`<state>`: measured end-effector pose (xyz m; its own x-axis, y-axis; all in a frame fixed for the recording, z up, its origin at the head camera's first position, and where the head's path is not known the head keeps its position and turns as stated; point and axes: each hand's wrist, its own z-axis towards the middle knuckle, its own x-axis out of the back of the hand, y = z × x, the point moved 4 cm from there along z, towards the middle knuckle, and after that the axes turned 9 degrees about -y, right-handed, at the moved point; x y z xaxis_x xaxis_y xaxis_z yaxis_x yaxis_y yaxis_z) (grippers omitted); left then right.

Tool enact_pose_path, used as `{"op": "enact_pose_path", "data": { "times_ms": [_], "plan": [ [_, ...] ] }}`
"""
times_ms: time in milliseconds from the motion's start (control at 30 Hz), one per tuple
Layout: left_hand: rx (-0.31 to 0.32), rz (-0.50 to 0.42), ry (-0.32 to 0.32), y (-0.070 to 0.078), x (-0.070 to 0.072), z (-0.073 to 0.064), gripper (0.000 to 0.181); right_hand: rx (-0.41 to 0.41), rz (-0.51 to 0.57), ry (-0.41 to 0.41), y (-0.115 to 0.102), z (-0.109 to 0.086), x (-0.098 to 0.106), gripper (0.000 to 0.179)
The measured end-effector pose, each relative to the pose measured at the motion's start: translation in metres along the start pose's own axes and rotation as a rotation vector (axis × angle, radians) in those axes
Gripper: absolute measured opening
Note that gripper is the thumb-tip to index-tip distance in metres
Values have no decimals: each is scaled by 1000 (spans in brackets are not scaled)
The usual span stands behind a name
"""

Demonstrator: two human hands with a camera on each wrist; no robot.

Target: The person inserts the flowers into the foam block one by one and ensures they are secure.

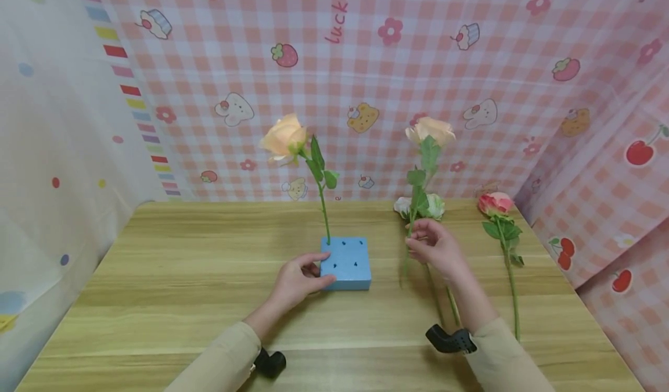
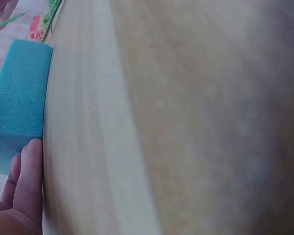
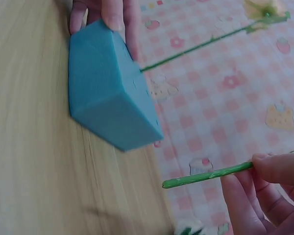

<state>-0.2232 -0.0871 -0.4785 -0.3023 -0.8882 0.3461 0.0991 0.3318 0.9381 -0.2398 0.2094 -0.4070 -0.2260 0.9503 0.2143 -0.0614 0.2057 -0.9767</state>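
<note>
A blue foam block [image 1: 346, 273] lies on the table with several small dark holes in its top. My left hand [image 1: 294, 281] grips its left side, thumb at the front corner and fingers along the side. From the block's back left corner rises an upright peach rose [image 1: 284, 137], its bloom leaning left. To the right of the block, my right hand [image 1: 438, 248] pinches the stem of a second peach rose [image 1: 431, 130], held nearly vertical with the bloom up. In the right wrist view, the bare lower end of that green stem [image 3: 201, 179] extends past the fingertips, apart from the block.
Behind my right hand lies a white-green rose [image 1: 435, 206], with stems reaching toward the front of the table. Farther right, a pink rose [image 1: 495, 204] lies lengthwise on the wooden table [image 1: 172, 287]. A checked pink curtain [image 1: 324, 90] hangs along the back edge.
</note>
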Motion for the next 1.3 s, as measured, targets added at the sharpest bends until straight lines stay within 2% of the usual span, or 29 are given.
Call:
{"op": "enact_pose_path", "data": {
  "times_ms": [267,467,833,1033,1300],
  "plan": [
    [-1,-5,1,-1,0,0,49,29,-76,0,-8,19,-23,32],
    [-2,-9,11,-2,0,0,49,51,-87,1,-12,30,-39,30],
    [1,0,8,1,1,0,49,157,-187,-53,-25,46,-62,30],
    [7,-3,6,1,1,-1,48,211,-199,-85,-28,55,-73,29],
    [5,-6,13,0,1,-1,48,268,-260,-73,-29,64,-85,23]
  ]
}}
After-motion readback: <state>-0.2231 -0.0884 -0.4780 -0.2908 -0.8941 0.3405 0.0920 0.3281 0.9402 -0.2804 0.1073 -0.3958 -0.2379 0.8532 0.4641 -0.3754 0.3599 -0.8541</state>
